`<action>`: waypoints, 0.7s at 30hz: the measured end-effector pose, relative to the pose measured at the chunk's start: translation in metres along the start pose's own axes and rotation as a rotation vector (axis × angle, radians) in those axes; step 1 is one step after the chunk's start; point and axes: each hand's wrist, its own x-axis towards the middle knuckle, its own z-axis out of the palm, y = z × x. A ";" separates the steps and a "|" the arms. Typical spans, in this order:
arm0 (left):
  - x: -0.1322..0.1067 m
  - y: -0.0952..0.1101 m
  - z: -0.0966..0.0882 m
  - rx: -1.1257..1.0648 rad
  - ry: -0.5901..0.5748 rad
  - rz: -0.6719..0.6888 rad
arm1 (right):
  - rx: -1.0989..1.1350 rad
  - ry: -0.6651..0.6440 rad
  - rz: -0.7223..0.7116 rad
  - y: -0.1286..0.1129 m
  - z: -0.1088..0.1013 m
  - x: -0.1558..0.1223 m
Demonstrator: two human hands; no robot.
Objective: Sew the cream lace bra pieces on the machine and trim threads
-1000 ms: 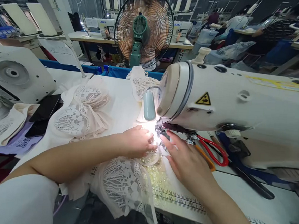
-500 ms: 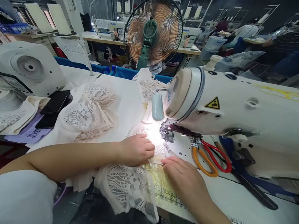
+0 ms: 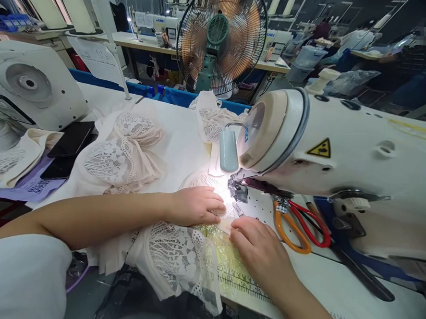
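Lace cup (image 3: 199, 179) lying by the presser foot (image 3: 232, 184) of the sewing machine (image 3: 350, 153), both hands working close in

Left hand (image 3: 198, 206) is resting palm down on the cup, fingers loosely curled; right hand (image 3: 258, 241) is holding its fingers bent at the fabric's near edge, and whether either is pinching cloth I cannot tell; a second lace cup (image 3: 174, 253) is draping over the front of the table (image 3: 314, 274); the step in hand seems to be lining up the cup for stitching, the next move probably calling for easing the edge flat under the foot, clear of the glare-hidden needle
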 end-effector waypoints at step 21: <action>0.019 -0.037 0.001 0.118 -0.063 0.183 | -0.086 0.098 0.091 0.004 0.014 0.030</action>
